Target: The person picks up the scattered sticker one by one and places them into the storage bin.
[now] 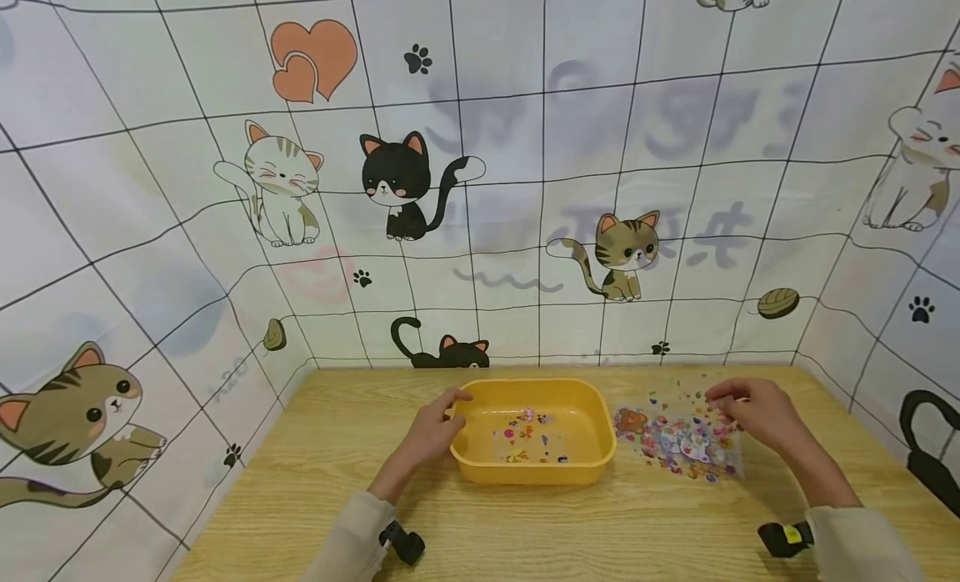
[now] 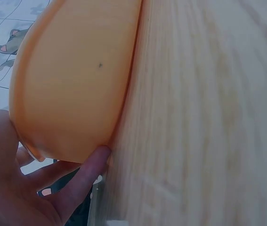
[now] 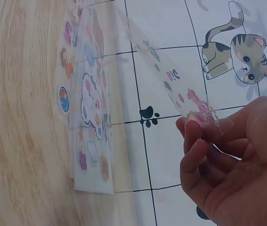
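My left hand (image 1: 435, 425) grips the left end of a yellow plastic tray (image 1: 532, 475). Up close in the left wrist view, one fingertip presses the tray's outer wall (image 2: 79, 89) low down by the wood, while other fingers reach behind its end. Between the fingertips of my right hand (image 3: 232, 165) is the edge of a clear sticker sheet (image 3: 173, 77), pinched and lifted at a slant. Under it lie more clear sticker sheets (image 3: 92, 108) with cartoon animals and small coloured shapes, just right of the tray in the head view.
Small colourful pieces (image 1: 527, 430) are scattered over the tray's floor. The wooden table (image 1: 540, 532) backs onto a cat-print cloth (image 1: 510, 232) that rises behind it and along both sides. Each wrist carries a small black camera (image 1: 402, 543).
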Demonstrator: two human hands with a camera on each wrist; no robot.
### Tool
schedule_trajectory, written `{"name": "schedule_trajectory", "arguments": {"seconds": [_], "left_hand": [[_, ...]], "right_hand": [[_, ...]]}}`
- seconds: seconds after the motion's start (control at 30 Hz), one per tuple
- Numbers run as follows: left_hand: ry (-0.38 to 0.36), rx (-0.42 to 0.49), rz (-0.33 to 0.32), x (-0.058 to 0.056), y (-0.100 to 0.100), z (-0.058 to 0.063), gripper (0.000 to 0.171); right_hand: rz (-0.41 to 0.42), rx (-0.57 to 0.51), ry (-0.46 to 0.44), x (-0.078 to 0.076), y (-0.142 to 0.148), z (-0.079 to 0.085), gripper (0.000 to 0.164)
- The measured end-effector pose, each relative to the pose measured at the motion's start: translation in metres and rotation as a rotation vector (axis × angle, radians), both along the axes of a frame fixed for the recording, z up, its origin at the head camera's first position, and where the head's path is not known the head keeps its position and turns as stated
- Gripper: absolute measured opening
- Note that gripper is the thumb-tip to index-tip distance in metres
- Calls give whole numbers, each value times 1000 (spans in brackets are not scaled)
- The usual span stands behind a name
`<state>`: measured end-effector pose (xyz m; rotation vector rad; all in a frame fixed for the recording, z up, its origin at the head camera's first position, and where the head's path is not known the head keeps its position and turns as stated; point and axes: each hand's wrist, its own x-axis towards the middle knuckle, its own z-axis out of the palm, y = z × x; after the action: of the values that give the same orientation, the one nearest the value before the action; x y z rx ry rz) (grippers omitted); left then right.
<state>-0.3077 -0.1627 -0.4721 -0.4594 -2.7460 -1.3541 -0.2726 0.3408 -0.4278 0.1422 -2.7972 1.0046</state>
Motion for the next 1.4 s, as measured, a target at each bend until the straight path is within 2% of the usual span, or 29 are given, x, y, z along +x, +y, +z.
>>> {"name": "schedule_trajectory", "arguments": {"seconds": [0.4, 0.73, 0.97, 1.4], "left_hand": [[22, -1, -3, -2, -1, -1, 35], [17, -14, 7, -2, 1, 2, 35], [15, -15, 2, 0, 1, 2, 35], [24, -18, 2, 0, 0, 2, 35]], "right_hand": [[-27, -51, 79, 4, -8, 6, 24], [-40, -82, 102, 8, -14, 13, 23], [-37, -143, 105, 10, -18, 15, 24], [-39, -164, 141, 13, -27, 23, 23]]}}
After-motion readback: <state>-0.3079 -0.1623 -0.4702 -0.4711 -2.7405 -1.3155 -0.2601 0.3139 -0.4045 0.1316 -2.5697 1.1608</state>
